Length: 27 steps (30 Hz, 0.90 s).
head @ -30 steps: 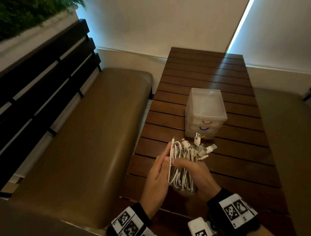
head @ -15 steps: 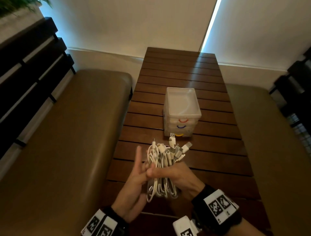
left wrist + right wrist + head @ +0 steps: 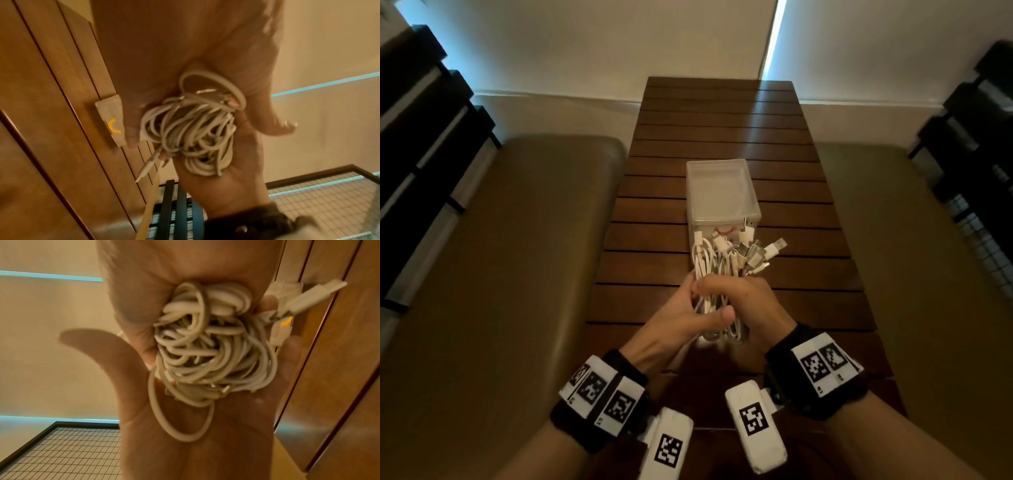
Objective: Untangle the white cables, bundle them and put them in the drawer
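White cables (image 3: 717, 270) bunched in both grips, drawer unit just beyond!

The cables form one thick coil of many loops, clasped between the left grip (image 3: 681, 315) and the right grip (image 3: 750, 305), held above the bench. Their plug ends fan out past the fingertips, one USB plug jutting toward the right. Straight ahead of the grips stands the translucent drawer unit (image 3: 722, 192), upright on the bench, drawers closed, coloured curved handles on its front.

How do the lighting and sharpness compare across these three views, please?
Head view: dim but sharp, glare streaks on the table. Left wrist view: warm orange cast, the cables soft, edges smeared. Right wrist view: same cast, the plugs blurred.
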{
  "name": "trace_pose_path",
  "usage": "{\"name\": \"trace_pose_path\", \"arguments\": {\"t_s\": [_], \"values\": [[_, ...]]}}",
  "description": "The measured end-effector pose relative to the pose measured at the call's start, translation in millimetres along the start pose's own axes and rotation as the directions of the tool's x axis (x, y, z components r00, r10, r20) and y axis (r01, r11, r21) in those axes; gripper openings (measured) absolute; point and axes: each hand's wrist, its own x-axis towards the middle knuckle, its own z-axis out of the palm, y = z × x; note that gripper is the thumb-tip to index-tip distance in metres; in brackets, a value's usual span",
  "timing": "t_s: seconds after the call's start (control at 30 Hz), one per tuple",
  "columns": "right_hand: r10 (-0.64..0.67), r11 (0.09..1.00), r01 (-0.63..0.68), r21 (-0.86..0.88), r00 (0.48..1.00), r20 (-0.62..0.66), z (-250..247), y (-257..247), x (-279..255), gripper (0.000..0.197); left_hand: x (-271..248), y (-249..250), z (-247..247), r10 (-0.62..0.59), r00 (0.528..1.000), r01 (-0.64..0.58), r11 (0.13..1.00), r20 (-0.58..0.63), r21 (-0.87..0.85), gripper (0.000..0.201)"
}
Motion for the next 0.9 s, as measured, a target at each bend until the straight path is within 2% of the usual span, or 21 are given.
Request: {"name": "trace_pose_path", "arguments": {"t_s": [0.07,0.1,0.17,0.2,0.27,0.4,0.53,0.6,0.67,0.73,0.8,0.9], "values": [[0.009,1.000,-0.009,-0.008,1.000,-0.001,-10,5,0,0.004,14,-2,8,-0.036,0.998,0.033,0.998,0.043,0.056,0.096],[0.005,1.000,-0.005,-0.019,1.000,-0.001,-16,8,-1,0.006,18,-3,13,-0.054,0.996,0.050,0.997,0.069,0.059,0.085],[-0.081,0.992,0.078,-0.098,0.997,-0.021,-28,9,-2,0.007,23,-2,26,-0.068,0.990,0.059,0.995,0.120,0.075,0.048],[-0.127,0.983,0.124,-0.133,0.992,-0.019,-34,8,-3,0.009,26,-3,31,-0.073,0.986,0.056,0.992,0.152,0.112,0.036],[-0.162,0.976,0.162,-0.147,0.987,0.015,-45,7,-4,0.017,30,-2,39,-0.053,0.982,0.022,0.985,0.181,0.170,0.027],[-0.126,0.985,0.132,-0.110,0.990,0.063,-64,8,-2,0.025,38,-3,53,-0.022,0.987,-0.021,0.965,0.161,0.263,0.026],[0.008,0.992,0.008,-0.123,0.991,0.131,-81,12,-4,0.064,44,-8,59,-0.012,0.988,-0.035,0.954,0.155,0.297,0.034],[0.082,0.996,-0.076,-0.036,0.969,0.232,-91,13,-6,0.080,47,-12,58,0.005,0.988,-0.056,0.944,0.157,0.324,0.042],[0.028,0.992,-0.068,0.107,0.941,0.337,-98,12,-9,0.081,48,-13,62,0.027,0.989,-0.061,0.967,0.142,0.246,0.053],[-0.040,0.969,-0.056,0.240,0.925,0.378,-96,12,-9,0.086,48,-12,65,0.021,0.991,-0.045,0.982,0.131,0.185,0.057],[-0.023,0.970,-0.067,0.233,0.931,0.364,-89,16,-5,0.082,49,-11,66,-0.006,0.989,-0.027,0.975,0.147,0.218,0.053],[0.044,0.994,-0.069,0.089,0.965,0.258,-76,17,0,0.060,49,-12,64,-0.040,0.991,0.001,0.959,0.129,0.284,0.034]]}}
